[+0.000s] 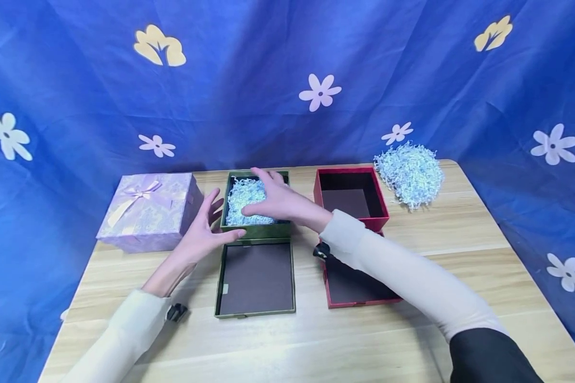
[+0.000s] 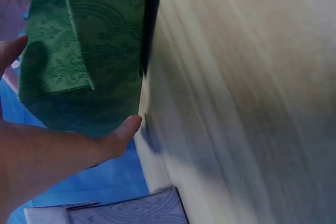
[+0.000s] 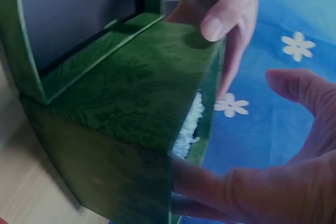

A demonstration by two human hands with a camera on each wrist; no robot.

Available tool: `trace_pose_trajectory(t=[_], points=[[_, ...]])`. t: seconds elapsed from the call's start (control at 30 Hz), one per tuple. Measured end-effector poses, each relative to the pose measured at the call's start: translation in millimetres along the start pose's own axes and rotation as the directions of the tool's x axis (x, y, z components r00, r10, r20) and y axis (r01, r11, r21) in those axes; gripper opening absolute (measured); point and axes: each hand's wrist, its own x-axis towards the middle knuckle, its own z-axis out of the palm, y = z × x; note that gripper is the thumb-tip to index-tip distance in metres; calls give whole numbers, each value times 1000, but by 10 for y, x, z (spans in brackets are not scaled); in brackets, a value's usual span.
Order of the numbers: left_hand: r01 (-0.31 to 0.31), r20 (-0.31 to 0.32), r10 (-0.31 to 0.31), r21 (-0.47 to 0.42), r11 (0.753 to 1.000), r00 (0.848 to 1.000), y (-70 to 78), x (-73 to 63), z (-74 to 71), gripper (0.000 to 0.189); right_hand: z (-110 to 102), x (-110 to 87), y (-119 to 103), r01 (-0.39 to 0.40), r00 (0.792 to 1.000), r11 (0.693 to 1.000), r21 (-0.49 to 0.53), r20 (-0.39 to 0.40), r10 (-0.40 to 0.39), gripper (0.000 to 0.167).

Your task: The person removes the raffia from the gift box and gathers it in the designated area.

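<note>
In the head view a green box (image 1: pixel 259 232) stands at the back of the table with pale blue shredded paper (image 1: pixel 241 198) inside. My right hand (image 1: pixel 280 201) hovers over the box, thumb and fingers spread above the paper. In the right wrist view, fingertips of that hand (image 3: pixel 273 184) reach the box's rim. To the left of the box is my left hand (image 1: pixel 202 230), fingers apart and thumb near the front corner. The left wrist view shows this hand (image 2: pixel 58 150) beside the patterned green wall (image 2: pixel 100 35); whether it touches is unclear. An upturned green lid (image 1: pixel 256 279) lies in front.
Left of the hands stands a lilac gift box (image 1: pixel 144 207) with a ribbon bow. On the right are a red box (image 1: pixel 376 224), its red lid (image 1: pixel 359 284) partly under my right arm, and a shredded paper heap (image 1: pixel 409 174). A blue curtain (image 1: pixel 249 80) hangs behind.
</note>
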Motion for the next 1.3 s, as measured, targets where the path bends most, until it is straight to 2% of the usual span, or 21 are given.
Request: trace_pose_trajectory(t=[0.2,0.43,0.5,0.6,0.7,0.77,0.83,1.17,1.3], points=[[-1,18,1,5,1000,1000,-54,64,26,123,132,177,-27,-86,995,987,-139,47,93,108],[-14,65,13,15,1000,998,-91,177,45,126,102,368,50,-130,975,972,-194,154,161,114],[-19,68,18,21,1000,998,-96,206,44,128,100,424,59,-134,968,961,-243,177,180,114],[-35,69,32,33,999,997,-101,239,46,129,136,518,81,-133,965,915,-381,160,208,110],[-45,65,41,68,997,997,-97,247,48,129,233,661,158,-123,967,828,-547,120,224,107],[-40,57,34,89,995,998,-95,240,42,130,291,732,195,-109,970,780,-616,107,219,107],[-27,47,22,109,994,999,-99,230,30,130,334,775,216,-95,972,757,-647,103,210,106],[-1,27,-3,134,991,1000,-76,202,31,133,394,743,227,-41,992,760,-649,63,107,100],[4,20,-7,144,990,1000,-75,184,11,134,385,787,231,0,994,782,-623,83,66,91]])
